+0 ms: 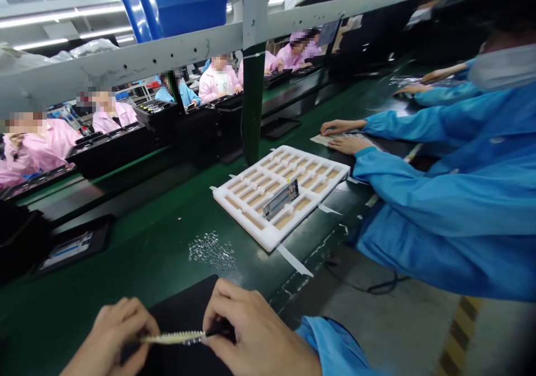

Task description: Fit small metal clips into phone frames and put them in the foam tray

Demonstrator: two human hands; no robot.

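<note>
My left hand (121, 331), low in the head view, pinches one end of a thin pale strip (171, 338). Small shiny pieces line the strip's edge, and it is seen nearly edge-on. At its other end my right hand (255, 328) is closed on a slim black object (220, 328), partly hidden by the fingers. Whether the right fingertips also grip the strip is hard to tell. Below both hands lies a black mat (188, 300). Beyond the mat many tiny shiny pieces (213, 251) are scattered on the green bench (154, 242).
A white foam tray (268, 241), taped down, holds one phone-like part (280, 200) standing on edge. At left sits a black tray (106, 228) with a device. A co-worker's blue sleeve (419, 208) reaches in from the right. A post (252, 102) rises behind the foam tray.
</note>
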